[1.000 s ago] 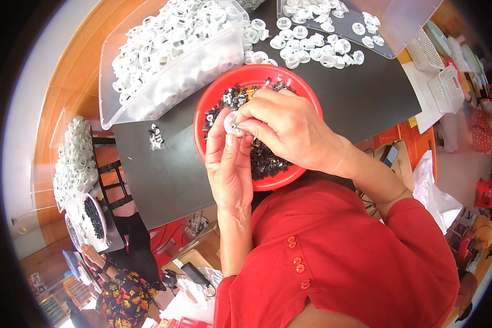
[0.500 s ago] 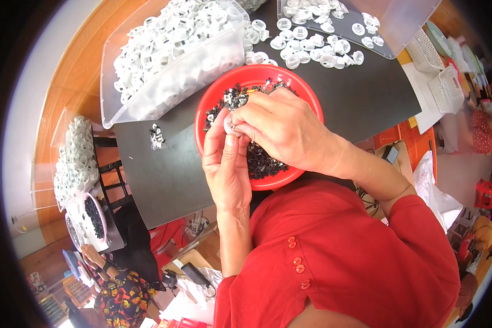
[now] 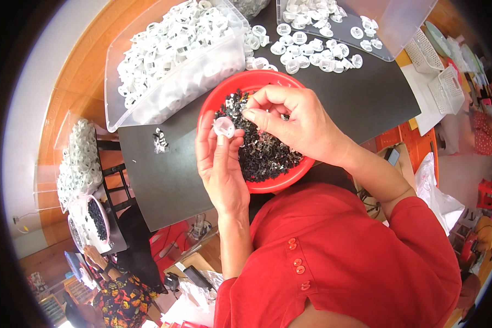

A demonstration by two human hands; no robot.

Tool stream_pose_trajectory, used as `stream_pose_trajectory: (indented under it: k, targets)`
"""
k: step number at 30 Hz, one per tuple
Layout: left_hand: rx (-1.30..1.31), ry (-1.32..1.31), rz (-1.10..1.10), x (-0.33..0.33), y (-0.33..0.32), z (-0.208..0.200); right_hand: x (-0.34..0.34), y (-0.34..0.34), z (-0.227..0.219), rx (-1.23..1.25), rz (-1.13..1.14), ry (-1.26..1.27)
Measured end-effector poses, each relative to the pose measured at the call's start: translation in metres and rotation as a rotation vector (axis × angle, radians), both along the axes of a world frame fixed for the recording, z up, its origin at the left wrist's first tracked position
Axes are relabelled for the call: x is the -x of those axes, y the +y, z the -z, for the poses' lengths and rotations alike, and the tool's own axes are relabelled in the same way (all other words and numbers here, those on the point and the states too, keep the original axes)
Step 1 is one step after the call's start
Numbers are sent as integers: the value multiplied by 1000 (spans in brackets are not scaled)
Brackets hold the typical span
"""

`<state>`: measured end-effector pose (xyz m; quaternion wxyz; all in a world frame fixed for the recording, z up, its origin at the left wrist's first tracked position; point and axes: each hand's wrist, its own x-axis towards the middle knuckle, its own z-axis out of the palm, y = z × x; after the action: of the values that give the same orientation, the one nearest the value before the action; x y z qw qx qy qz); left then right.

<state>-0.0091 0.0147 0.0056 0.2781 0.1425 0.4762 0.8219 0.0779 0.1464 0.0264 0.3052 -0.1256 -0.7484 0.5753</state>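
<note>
My left hand [image 3: 222,176] pinches a small round white plastic part [image 3: 224,127] between thumb and fingers, above the left side of a red bowl [image 3: 299,170]. Thumb and forefinger of my right hand [image 3: 296,121] are pressed together just right of that part, apart from it; whatever they hold, if anything, is too small to make out. Beneath both hands, many small black and silvery pieces [image 3: 265,156] fill the bowl. My right hand hides some of them.
A clear plastic bin [image 3: 169,97] heaped with white parts stands at the back left. Loose white parts [image 3: 317,54] lie before another clear bin [image 3: 402,30] on the dark table [image 3: 158,186]. A small black-and-white cluster [image 3: 159,141] lies left. At lower left, a co-worker's hand [image 3: 94,257] shows.
My right hand has come away from the white part and its fingers are now apart from it. My left hand has turned the part more into view, shifting slightly left.
</note>
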Motion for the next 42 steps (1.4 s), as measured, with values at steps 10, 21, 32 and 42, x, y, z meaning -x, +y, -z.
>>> stream_pose_trajectory:
  k: [10, 21, 32, 42]
  targets:
    - [136, 299, 14, -6, 3, 11, 1, -6, 7, 418, -262, 41]
    - [51, 151, 109, -7, 1, 16, -5, -9, 15, 431, -130, 41]
    - [217, 431, -37, -10, 1, 21, -6, -18, 18, 129, -49, 28]
    - [431, 959, -264, -5, 0, 2, -6, -17, 16, -255, 51, 62]
